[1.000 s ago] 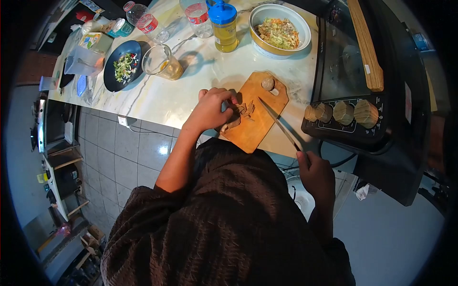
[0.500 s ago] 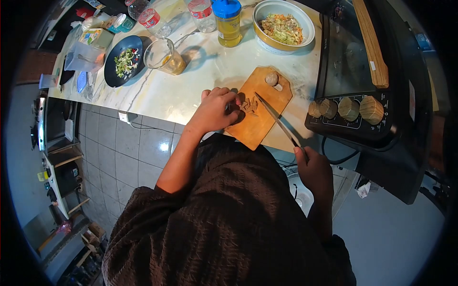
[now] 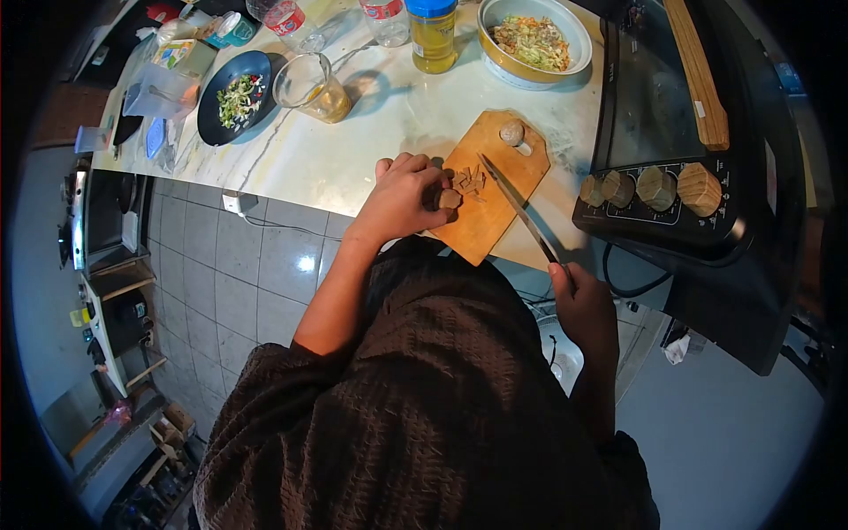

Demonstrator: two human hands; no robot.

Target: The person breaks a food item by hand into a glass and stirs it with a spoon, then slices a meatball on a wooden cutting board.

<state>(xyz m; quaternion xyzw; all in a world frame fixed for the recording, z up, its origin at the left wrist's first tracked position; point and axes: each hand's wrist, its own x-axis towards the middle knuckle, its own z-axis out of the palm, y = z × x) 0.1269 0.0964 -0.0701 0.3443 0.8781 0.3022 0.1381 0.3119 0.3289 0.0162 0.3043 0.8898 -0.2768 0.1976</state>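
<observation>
On the wooden cutting board [image 3: 490,216] at the counter's edge, my left hand [image 3: 407,200] grips a cut brown piece of meatball [image 3: 450,199] between thumb and fingers, its cut face toward the board. Thin cut strips [image 3: 472,183] lie just right of those fingers. A whole greyish-brown meatball [image 3: 511,133] rests near the slot at the board's far end. My right hand [image 3: 584,305] is closed around the handle of a knife [image 3: 523,212]. The blade slants across the board, its tip close to the strips.
A bowl of shredded vegetables [image 3: 533,44] stands behind the board. Farther left are a jar of yellow liquid [image 3: 433,40], a clear jug [image 3: 313,87] and a dark plate with chopped greens [image 3: 235,99]. The black oven [image 3: 658,185] borders the board's right side.
The cut face of the meatball piece now shows beside my left fingers, where it was hidden before. The knife remains in my right hand. The whole view has shifted slightly.
</observation>
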